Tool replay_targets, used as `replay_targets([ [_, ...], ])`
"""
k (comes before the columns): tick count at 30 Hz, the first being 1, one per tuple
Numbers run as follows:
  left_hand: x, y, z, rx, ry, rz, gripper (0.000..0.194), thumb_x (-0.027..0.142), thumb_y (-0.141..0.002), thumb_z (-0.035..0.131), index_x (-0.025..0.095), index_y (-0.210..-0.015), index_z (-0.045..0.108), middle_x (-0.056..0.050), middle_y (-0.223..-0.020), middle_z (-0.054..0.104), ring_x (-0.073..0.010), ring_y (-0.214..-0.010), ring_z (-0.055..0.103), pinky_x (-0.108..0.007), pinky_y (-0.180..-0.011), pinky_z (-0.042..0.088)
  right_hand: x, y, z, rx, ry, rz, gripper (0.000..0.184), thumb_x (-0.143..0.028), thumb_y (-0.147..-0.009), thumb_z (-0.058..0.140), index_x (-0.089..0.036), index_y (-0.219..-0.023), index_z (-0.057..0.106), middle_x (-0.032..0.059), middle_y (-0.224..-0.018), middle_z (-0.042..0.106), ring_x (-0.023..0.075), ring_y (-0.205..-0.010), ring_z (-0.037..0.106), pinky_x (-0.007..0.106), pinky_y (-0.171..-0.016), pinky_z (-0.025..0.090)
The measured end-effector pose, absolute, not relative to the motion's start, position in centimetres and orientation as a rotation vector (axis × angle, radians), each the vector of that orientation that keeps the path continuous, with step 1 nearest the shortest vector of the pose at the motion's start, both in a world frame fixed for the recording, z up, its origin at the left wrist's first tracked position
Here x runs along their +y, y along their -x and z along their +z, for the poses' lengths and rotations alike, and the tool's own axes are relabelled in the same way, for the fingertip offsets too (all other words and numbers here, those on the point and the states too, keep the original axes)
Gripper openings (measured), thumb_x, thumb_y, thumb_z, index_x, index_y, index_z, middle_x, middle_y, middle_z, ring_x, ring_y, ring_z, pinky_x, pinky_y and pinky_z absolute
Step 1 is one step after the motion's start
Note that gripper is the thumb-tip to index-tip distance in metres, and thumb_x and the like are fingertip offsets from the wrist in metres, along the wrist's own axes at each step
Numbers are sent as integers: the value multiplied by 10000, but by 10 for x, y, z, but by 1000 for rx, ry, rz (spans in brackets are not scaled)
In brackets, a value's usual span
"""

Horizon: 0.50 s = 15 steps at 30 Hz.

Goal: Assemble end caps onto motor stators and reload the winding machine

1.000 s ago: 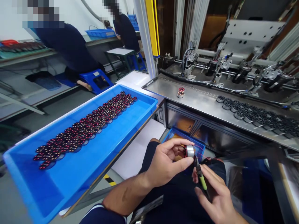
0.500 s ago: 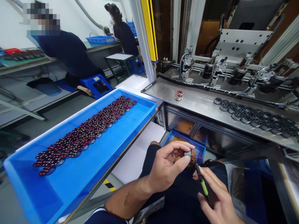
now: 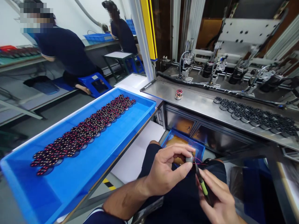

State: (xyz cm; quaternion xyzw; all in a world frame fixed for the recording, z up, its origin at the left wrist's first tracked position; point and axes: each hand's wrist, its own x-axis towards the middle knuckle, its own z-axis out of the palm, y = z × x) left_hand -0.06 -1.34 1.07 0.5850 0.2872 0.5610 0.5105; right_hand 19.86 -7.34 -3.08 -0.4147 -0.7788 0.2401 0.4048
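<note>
Between the fingertips and thumb of my left hand (image 3: 167, 166) is a small round motor stator (image 3: 189, 158), held on edge. Thin red wires trail from its right side. My right hand (image 3: 216, 193) is closed around a pair of wire cutters (image 3: 203, 187) with green and black handles. The dark tips of the cutters point up at the wires, right beside the stator. Whether the jaws touch a wire I cannot tell. Both hands are above my lap, in front of a blue bin (image 3: 199, 150) on the floor.
To the left, a long blue tray (image 3: 121, 137) holds rows of wound stators (image 3: 86, 130). Two red-wired stators (image 3: 178, 95) stand on the metal bench (image 3: 196, 104), with many black ones (image 3: 254, 115) farther right. Behind is a machine (image 3: 240, 73). Two co-workers sit at the back left.
The cutters' tips have come up closer to the stator and its wires. The left hand still holds the stator, which has turned slightly. The whole view has shifted a little.
</note>
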Motion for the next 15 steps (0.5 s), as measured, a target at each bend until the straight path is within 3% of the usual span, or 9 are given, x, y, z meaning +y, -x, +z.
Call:
replay_targets([
  [8, -14, 1, 11, 706, -1477, 1360, 258, 63, -809, 685, 214, -1018, 696, -84, -1098, 726, -216, -1049, 665, -320, -923, 538, -72, -196, -29, -1942, 1071, 642, 683, -73, -842, 488, -280, -1485, 383, 105, -1293, 605, 270, -1200, 617, 342, -902, 599],
  [15, -16, 1, 15, 697, -1538, 1338, 301, 45, -792, 686, 233, -1027, 696, -63, -1102, 733, -211, -1032, 678, -330, -936, 534, -71, -192, -20, -1907, 1039, 622, 697, -54, -806, 499, -280, -1462, 428, 87, -1272, 643, 261, -1167, 644, 317, -866, 609],
])
